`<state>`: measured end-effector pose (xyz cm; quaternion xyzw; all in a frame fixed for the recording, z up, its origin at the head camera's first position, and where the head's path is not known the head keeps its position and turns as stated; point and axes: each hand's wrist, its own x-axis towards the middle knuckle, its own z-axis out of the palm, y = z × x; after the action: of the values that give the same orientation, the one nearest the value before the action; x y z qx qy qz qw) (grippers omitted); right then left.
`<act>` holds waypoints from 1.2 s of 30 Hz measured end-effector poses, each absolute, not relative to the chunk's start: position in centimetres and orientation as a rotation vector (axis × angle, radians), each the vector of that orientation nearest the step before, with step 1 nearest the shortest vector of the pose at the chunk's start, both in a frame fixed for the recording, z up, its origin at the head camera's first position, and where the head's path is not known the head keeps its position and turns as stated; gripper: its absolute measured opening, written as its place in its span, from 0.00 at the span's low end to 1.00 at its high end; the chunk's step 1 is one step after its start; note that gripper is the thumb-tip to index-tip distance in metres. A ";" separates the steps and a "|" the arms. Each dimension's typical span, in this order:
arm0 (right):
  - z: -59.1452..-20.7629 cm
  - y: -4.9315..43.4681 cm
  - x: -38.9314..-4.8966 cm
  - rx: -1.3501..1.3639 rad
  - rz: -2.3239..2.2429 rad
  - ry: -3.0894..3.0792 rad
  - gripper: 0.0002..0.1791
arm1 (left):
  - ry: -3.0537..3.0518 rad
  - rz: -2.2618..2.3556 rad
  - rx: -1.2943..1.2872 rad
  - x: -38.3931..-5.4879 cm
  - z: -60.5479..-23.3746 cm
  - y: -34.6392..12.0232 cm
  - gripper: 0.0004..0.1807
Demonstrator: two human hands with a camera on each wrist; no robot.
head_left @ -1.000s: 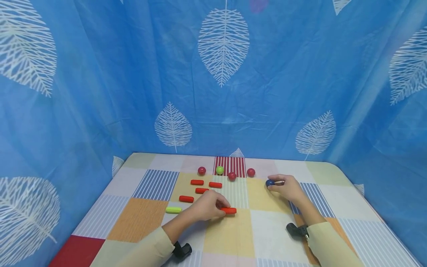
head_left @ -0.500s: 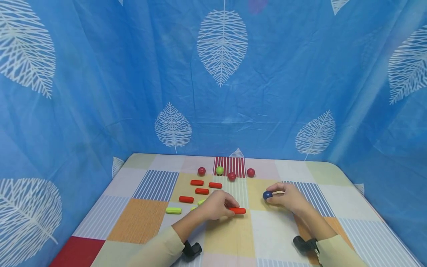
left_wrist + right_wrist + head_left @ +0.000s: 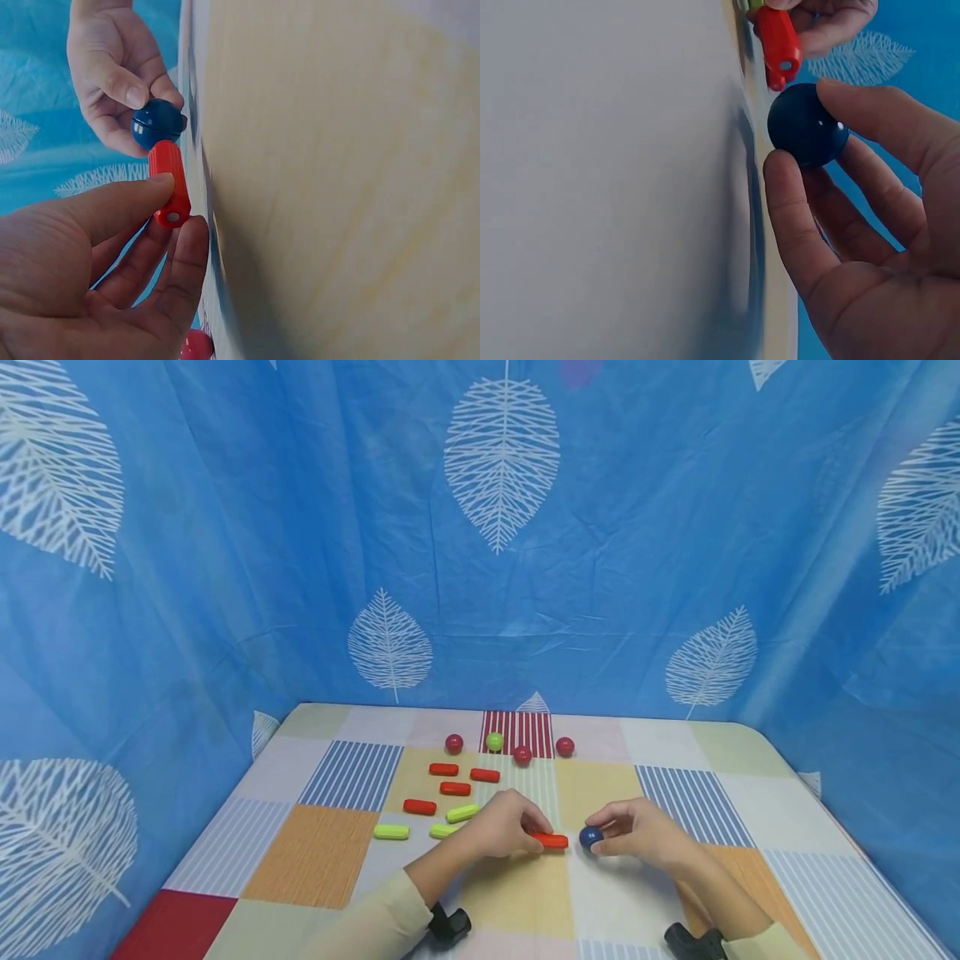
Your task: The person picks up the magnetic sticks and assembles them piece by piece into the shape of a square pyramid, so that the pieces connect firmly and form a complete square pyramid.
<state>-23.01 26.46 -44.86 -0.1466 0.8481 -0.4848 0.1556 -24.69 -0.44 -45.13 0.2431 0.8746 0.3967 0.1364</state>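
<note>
glossy blue ball [image 3: 590, 837]; red rod [image 3: 551, 840]

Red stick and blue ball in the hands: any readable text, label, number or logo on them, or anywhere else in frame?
None on the red stick held by the left hand.
None on the blue ball held by the right hand; only light glints.
None on the other sticks and balls, the checked tablecloth or the leaf-print blue curtain.

Checkered table [image 3: 315, 852], red sticks [image 3: 443, 769], green sticks [image 3: 391, 832], red balls [image 3: 453, 743], green ball [image 3: 494, 742]
</note>
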 end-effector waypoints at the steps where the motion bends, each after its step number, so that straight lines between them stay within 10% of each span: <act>1: -44.8 26.4 -22.9 -0.416 -1.381 2.431 0.21 | 2.528 1.150 0.699 -24.6 -45.1 -0.3 0.10; 36: -45.3 26.2 -21.9 -0.409 -1.362 2.422 0.19 | 2.541 1.195 0.639 -25.5 -44.2 0.4 0.08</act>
<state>-21.85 26.23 -45.27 -0.1437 0.8504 -0.4783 0.1657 -25.55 0.38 -44.16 0.2200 0.8747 0.4116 0.1305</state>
